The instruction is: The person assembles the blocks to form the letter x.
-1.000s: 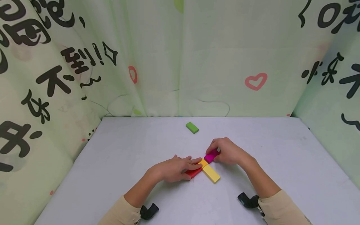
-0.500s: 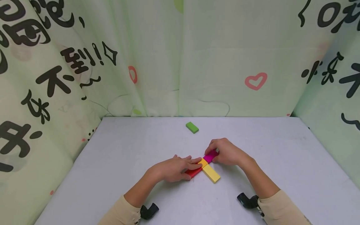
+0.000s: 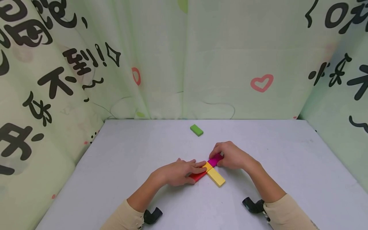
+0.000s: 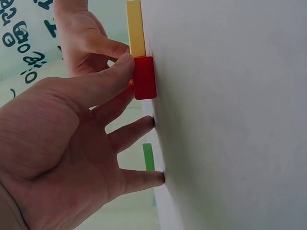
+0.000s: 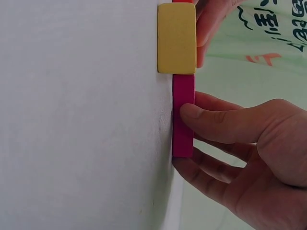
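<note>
A red block [image 3: 198, 176], a small orange block [image 3: 207, 166], a yellow block [image 3: 216, 177] and a magenta block [image 3: 215, 159] meet in a cross-like shape on the white table. My left hand [image 3: 179, 172] holds the red block, thumb along its near side, with fingertips resting over the orange block; much of the red block is covered. From the right, my right hand [image 3: 234, 155] pinches the magenta block between thumb and fingers. In the right wrist view the magenta block [image 5: 183, 129] butts against the yellow block's [image 5: 176, 38] line, with my thumb on its side.
A green block [image 3: 196, 130] lies by itself farther back on the table [image 3: 138, 140]. Printed curtains [image 3: 218, 64] hang behind the table and at both sides. A black wrist camera sits under each sleeve.
The magenta block has shifted slightly left and turned into line, now flush against the orange block. My right hand moved with it, while my left hand stays in place.
</note>
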### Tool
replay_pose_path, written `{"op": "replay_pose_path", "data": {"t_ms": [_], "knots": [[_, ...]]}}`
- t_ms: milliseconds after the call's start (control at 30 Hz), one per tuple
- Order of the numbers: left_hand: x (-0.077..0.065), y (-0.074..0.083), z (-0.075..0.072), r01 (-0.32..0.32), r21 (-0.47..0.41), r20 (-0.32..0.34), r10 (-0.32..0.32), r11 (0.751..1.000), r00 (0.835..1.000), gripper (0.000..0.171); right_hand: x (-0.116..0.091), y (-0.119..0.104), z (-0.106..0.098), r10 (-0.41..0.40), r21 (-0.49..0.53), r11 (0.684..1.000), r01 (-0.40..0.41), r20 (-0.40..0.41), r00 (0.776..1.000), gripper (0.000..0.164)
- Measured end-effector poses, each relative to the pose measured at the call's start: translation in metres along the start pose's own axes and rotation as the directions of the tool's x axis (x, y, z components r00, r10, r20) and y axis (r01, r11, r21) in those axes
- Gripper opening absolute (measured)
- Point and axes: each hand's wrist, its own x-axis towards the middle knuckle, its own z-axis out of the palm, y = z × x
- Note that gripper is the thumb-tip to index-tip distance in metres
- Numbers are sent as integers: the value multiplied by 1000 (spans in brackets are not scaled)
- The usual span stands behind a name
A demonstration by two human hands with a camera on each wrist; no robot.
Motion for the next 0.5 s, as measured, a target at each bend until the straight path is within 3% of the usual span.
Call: {"op": "replay_pose_path", "data": {"t_ms": [500], "knots": [[0, 2, 1, 11, 15, -11, -11, 1000, 1000, 61, -1, -1, -2, -13, 13, 1000, 13, 3, 1000, 29]]}}
